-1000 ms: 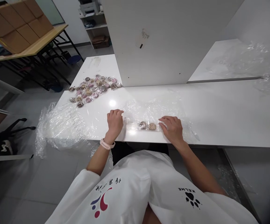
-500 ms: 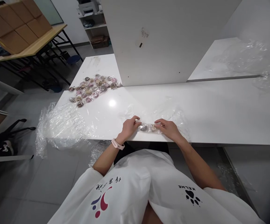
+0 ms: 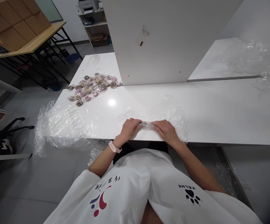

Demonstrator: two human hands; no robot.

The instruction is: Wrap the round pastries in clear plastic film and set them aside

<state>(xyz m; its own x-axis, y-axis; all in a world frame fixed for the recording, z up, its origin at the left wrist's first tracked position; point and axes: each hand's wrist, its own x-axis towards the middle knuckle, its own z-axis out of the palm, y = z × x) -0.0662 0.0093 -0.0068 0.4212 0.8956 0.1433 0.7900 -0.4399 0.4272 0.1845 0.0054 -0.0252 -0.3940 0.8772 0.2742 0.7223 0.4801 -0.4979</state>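
Observation:
A small roll of clear plastic wrap (image 3: 146,124) lies near the table's front edge, its round contents hardly visible through the layers. My left hand (image 3: 129,129), with a pale pink band on the wrist, grips the roll's left end with bent fingers. On the other end, the fingers of my right hand (image 3: 166,130) press in the same way. Behind and to the right, a loose clear plastic sheet (image 3: 175,110) spreads over the tabletop, partly under my right hand.
Several wrapped round pieces (image 3: 94,87), brown, pink and tan, lie at the back left of the white table (image 3: 219,115). A pile of clear plastic sheets (image 3: 65,121) overhangs the left front edge. A tall white panel (image 3: 165,46) rises behind. More plastic (image 3: 249,59) sits far right.
Both hands have moved slightly away from me, rolling the plastic over; the round pieces seen between them before are now covered. The fingers have closed down onto the roll.

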